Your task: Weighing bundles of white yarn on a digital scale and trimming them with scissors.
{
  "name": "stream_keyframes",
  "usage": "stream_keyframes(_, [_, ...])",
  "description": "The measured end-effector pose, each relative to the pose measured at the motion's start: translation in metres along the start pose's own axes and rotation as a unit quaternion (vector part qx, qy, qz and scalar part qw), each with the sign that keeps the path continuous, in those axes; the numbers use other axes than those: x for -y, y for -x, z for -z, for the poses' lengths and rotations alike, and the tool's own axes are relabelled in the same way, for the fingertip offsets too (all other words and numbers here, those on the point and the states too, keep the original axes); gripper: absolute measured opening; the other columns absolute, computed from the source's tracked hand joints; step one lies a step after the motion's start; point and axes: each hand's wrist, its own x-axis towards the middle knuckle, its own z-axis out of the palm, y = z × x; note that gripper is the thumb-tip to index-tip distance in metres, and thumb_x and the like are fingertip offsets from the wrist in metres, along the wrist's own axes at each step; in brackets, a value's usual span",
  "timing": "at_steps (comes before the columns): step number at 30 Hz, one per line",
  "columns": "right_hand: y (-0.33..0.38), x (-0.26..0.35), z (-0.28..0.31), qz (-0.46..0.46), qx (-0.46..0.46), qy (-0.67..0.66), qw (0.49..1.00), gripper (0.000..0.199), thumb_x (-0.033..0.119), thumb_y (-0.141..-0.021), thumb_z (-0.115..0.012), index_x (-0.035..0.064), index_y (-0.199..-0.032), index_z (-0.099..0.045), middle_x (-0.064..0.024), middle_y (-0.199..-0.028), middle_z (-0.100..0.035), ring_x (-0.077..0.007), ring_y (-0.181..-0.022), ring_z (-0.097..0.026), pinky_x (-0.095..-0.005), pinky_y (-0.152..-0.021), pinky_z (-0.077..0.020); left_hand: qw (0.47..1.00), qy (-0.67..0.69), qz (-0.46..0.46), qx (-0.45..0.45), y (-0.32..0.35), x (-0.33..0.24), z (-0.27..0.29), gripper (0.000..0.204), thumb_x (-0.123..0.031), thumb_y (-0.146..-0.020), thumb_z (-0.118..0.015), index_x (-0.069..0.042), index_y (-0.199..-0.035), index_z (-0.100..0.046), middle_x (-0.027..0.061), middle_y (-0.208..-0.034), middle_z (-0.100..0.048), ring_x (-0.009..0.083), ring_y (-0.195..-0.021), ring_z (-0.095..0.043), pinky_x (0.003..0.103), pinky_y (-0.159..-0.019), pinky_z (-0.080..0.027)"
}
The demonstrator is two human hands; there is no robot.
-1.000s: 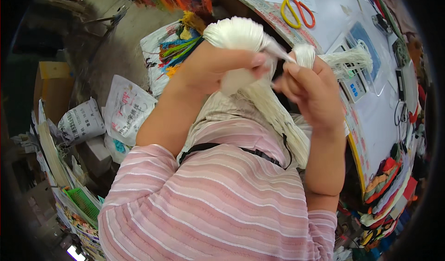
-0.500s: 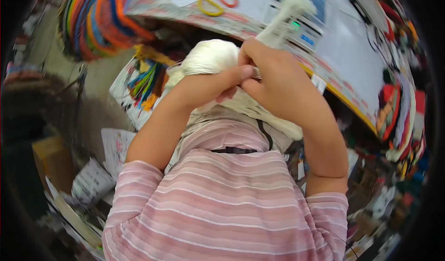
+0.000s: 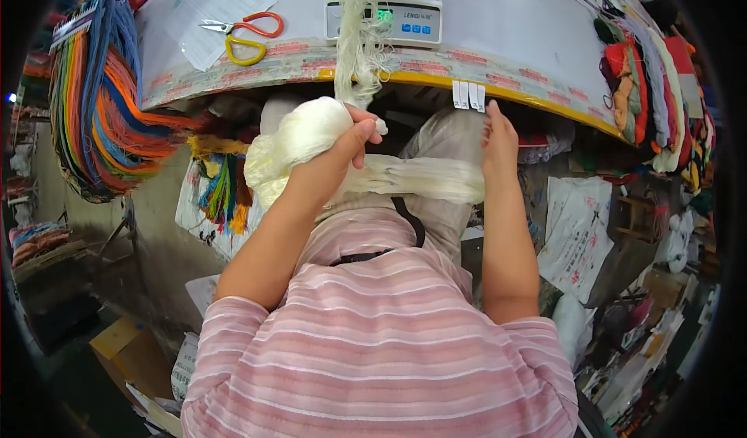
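Note:
My left hand (image 3: 352,141) is closed round the twisted end of a cream-white yarn skein (image 3: 311,131), its small tip poking out past my fingers. The thick, glossy bulk of the yarn bulges over the back of that hand. More loose cream yarn (image 3: 420,177) stretches across my lap. My right hand (image 3: 499,136) is raised at the table's front edge, fingers reaching up beside a row of small white labels (image 3: 468,96). Its fingertips are close to the rightmost label; whether they touch it is unclear. No yarn shows in this hand.
A digital scale (image 3: 412,22) on the white table (image 3: 513,18) carries a cream yarn hank (image 3: 359,41) that hangs over the edge. Scissors (image 3: 247,33) with red and yellow handles lie left of it. Multicoloured yarn (image 3: 105,111) hangs at the left; more yarn bundles (image 3: 634,96) are at the right.
My hands were together at the yarn end; now they are apart. The right hand has moved right to the labels, while the left keeps the skein. The view has turned.

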Motion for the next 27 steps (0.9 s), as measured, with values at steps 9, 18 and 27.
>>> stream_keyframes(9, [0.039,0.032,-0.03,0.061,0.208,-0.081,0.973,0.009,0.011,-0.084,-0.064,0.0033,-0.079,-0.062,0.0024,-0.065,-0.05,-0.0069,-0.059,-0.043,-0.0213,-0.057,-0.0338,0.997,0.069,0.024,-0.018,-0.008,0.002,0.0,0.018,-0.011,-0.086,-0.058,-0.002,-0.101,-0.056,0.0085,-0.084,-0.063,0.007,-0.055,-0.046,0.021,-0.053,-0.037])
stream_keyframes(18, [0.132,0.033,-0.074,-0.025,0.386,-0.045,0.921,0.013,0.013,-0.081,-0.068,0.0,-0.085,-0.068,0.0034,-0.072,-0.057,-0.0033,-0.066,-0.046,-0.0183,-0.06,-0.0347,0.997,0.069,0.007,-0.022,-0.001,0.0,0.004,0.02,-0.012,-0.085,-0.059,-0.001,-0.101,-0.056,0.0038,-0.079,-0.06,0.0075,-0.056,-0.048,0.022,-0.051,-0.04])
stream_keyframes(27, [0.143,0.024,-0.077,0.179,0.315,0.162,0.918,0.023,0.015,-0.082,-0.066,-0.0004,-0.098,-0.065,-0.0023,-0.082,-0.057,-0.0078,-0.07,-0.047,-0.0211,-0.062,-0.0364,0.99,-0.123,-0.042,-0.046,0.008,-0.01,0.015,0.012,-0.012,-0.084,-0.063,-0.003,-0.09,-0.06,0.0006,-0.072,-0.057,0.0063,-0.055,-0.05,0.021,-0.051,-0.041])
